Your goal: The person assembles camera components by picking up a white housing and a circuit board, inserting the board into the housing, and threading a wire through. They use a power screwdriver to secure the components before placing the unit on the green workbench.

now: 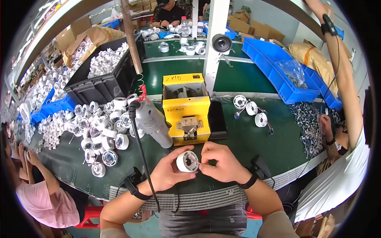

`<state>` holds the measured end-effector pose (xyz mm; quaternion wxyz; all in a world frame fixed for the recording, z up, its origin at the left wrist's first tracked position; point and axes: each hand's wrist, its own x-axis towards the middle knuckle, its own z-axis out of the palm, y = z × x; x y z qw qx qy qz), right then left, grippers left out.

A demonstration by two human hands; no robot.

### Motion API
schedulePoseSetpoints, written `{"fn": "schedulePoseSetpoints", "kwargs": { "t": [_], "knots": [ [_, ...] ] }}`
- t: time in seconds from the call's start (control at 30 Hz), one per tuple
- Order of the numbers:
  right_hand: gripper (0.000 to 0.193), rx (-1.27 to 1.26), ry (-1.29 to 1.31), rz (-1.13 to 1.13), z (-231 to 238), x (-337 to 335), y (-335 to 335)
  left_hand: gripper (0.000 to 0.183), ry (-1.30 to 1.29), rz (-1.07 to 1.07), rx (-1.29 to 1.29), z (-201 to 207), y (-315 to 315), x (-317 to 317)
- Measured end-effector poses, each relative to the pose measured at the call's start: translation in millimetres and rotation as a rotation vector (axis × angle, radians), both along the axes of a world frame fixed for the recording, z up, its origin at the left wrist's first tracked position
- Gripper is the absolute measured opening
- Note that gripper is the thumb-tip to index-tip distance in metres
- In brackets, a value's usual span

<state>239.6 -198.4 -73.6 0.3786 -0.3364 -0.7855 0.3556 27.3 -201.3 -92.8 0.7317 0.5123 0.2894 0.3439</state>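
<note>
My left hand [171, 170] is closed around a white round plastic housing [183, 163], its open face tilted toward the right. Thin wires [193, 160] come out of the housing, and my right hand [222, 163] pinches them between thumb and fingers. Just beyond my hands stands a yellow box-shaped machine [170, 115] with an open top and a metal piece at its front. A grey electric screwdriver [152, 121] hangs on a red coiled cord beside the machine, left of it, tip down. Its black cable [143, 158] drops past my left wrist.
Many white housings [97, 139] are heaped at left, before a black crate [105, 85] of small white parts. Three housings [251, 108] with wires lie right of the machine. A blue bin [274, 71] and a pile of wired parts [307, 127] are farther right. Co-workers sit around.
</note>
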Motion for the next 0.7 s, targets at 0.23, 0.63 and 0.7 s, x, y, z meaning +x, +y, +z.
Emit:
{"fn": "schedulePoseSetpoints", "kwargs": {
  "t": [0.23,0.63,0.7],
  "knots": [
    [0.015,0.403,-0.241,-0.121,5,-6,-9,0.054,-0.262,-0.064,-0.276,-1,6,-1],
    [0.016,0.149,-0.246,-0.150,-4,3,-5,0.035,-0.175,0.049,-0.431,-7,6,8],
    [0.018,0.167,-0.037,-0.143,4,4,-5,0.029,-0.253,0.140,-0.408,-10,8,6]
  ]
}}
